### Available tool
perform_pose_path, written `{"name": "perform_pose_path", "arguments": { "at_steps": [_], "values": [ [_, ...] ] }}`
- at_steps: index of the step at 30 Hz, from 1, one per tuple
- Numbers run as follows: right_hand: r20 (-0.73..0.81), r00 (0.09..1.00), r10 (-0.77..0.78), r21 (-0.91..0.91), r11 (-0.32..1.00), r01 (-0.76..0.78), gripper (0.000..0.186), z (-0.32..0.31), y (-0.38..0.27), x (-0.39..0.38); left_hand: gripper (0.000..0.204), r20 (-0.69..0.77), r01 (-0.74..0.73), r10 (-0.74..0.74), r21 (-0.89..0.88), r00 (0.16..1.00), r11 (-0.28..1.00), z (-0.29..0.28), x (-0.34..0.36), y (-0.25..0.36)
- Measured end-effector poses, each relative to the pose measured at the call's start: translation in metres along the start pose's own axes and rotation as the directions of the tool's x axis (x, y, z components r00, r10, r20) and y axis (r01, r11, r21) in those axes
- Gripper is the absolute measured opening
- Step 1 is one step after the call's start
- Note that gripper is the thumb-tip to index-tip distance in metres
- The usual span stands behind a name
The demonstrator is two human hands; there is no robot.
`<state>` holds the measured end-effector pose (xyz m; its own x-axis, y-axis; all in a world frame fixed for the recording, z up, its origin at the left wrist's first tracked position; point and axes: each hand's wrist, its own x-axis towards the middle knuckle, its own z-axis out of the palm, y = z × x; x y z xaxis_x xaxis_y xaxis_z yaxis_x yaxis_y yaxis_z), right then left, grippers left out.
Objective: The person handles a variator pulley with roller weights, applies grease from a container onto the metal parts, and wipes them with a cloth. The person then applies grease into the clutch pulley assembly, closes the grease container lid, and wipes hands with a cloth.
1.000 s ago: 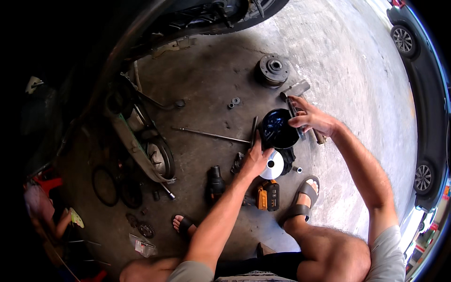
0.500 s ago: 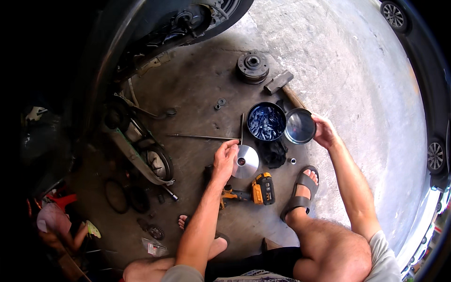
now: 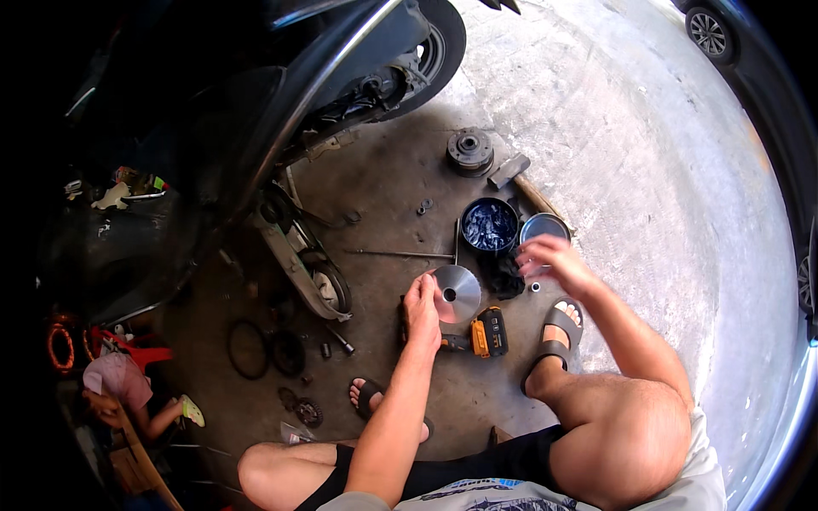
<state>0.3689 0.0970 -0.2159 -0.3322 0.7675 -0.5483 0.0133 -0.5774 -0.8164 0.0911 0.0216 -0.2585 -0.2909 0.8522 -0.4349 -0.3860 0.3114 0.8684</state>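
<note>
My left hand (image 3: 421,311) grips the edge of a shiny metal disc (image 3: 466,289) with a hole in its centre, held tilted above the floor. To its right, my right hand (image 3: 558,260) is blurred by motion, its fingers apart and nothing visible in them. Just beyond that hand lies a round lid (image 3: 545,225), partly covered by the fingers. The round tin (image 3: 489,200) beside it stands uncovered, with dark blue grease (image 3: 489,226) inside. A black rag (image 3: 504,278) lies against the tin's near side. Below the disc is a yellow and black cordless drill (image 3: 490,332).
A T-handle wrench (image 3: 400,253) lies left of the tin. Beyond stand a hammer (image 3: 509,171) and a round clutch part (image 3: 469,155). A scooter (image 3: 341,77) with its drive case exposed fills the upper left. Loose parts and a belt (image 3: 247,349) lie left; another person (image 3: 119,379) is at far left.
My right hand has let go of the lid, which now lies beside the tin, and has drawn back toward me. The disc in my left hand has turned slightly. The whole view has shifted.
</note>
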Motion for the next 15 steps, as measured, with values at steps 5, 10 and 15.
{"name": "perform_pose_path", "arguments": {
  "at_steps": [5, 10, 15],
  "values": [
    [0.261, 0.960, 0.103, 0.067, 0.990, -0.124, 0.038, 0.066, 0.007, -0.035, 0.028, -0.022, -0.014, 0.010, -0.185, 1.000, 0.983, 0.029, -0.032, 0.005],
    [0.329, 0.943, 0.058, 0.056, 0.995, -0.081, 0.031, 0.075, 0.006, -0.046, 0.029, -0.092, -0.064, 0.048, -0.174, 0.995, 0.983, 0.032, -0.059, -0.014],
    [0.293, 0.918, -0.266, -0.449, 0.810, 0.378, 0.026, 0.078, 0.013, -0.055, 0.041, -0.165, 0.124, -0.192, -0.352, 0.968, 0.928, 0.042, -0.073, -0.035]
  ]
}}
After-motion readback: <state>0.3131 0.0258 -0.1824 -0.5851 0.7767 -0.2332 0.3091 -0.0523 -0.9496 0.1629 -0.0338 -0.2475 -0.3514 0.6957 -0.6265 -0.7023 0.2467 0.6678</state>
